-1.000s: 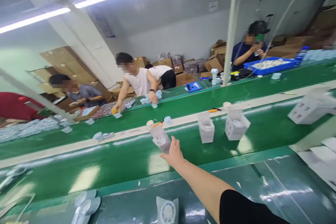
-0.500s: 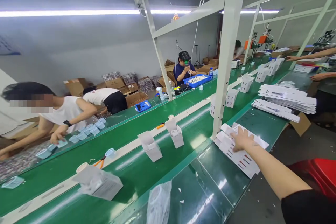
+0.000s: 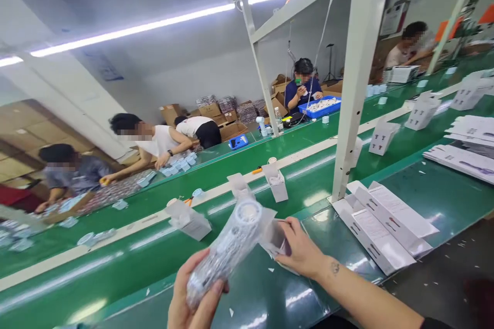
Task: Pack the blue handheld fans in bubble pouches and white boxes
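My left hand [image 3: 195, 288] is closed around a pale, long-bodied item in a clear plastic bag [image 3: 227, 247]; its ring-shaped end points up and away from me. The wrapping blurs what kind of item it is. My right hand [image 3: 303, 249] grips an open white carton [image 3: 275, 239] by its side, thumb and fingers on its walls. The carton tilts with its mouth toward the bagged item, whose round end is beside the opening flap. To the right, folded white cartons [image 3: 386, 226] with small printed pictures lie on the green side table [image 3: 309, 293].
A green conveyor belt [image 3: 154, 252] carries open white cartons [image 3: 193, 221] past a white metal post [image 3: 355, 87]. More flat cartons [image 3: 463, 159] are stacked at right. Across the belt, several people work by pale blue parts [image 3: 177, 164] and a blue tray [image 3: 320, 107].
My right hand has left the flat cartons and now holds an opened carton. My left hand has come into view with the bagged item, lifted off the table. The view has swung left.
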`<state>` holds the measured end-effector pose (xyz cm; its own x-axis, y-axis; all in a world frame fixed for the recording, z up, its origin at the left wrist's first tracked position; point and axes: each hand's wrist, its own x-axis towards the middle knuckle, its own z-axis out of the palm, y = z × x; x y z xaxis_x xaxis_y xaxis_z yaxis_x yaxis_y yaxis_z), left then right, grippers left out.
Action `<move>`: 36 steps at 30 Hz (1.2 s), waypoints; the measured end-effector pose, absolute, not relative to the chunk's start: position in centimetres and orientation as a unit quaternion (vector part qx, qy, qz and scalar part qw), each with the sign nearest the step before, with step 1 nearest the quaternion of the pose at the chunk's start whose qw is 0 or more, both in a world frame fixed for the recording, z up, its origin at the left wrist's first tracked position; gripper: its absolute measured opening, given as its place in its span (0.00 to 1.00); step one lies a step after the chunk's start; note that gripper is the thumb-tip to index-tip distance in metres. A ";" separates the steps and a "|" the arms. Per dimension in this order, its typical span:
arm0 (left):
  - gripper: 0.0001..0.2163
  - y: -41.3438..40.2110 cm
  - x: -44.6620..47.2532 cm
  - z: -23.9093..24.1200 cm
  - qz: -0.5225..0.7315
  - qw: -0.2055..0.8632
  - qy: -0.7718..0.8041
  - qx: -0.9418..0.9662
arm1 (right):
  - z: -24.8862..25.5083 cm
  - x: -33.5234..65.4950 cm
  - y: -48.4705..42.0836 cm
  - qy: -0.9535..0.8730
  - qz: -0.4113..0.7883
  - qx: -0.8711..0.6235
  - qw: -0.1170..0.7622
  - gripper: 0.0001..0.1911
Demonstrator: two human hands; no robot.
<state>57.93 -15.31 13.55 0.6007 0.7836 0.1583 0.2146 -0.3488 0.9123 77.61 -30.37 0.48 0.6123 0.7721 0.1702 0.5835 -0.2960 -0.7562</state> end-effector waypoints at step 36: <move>0.17 -20.0 67.3 11.4 -0.218 0.031 0.017 0.975 | -10.5 73.9 -31.0 -0.487 0.067 -0.689 0.533 0.42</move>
<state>67.32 -19.99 11.38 0.9045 0.0208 -0.4259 0.0474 -0.9975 0.0519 73.93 -30.98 -10.51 0.5160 0.7428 0.4266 0.5996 0.0426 -0.7992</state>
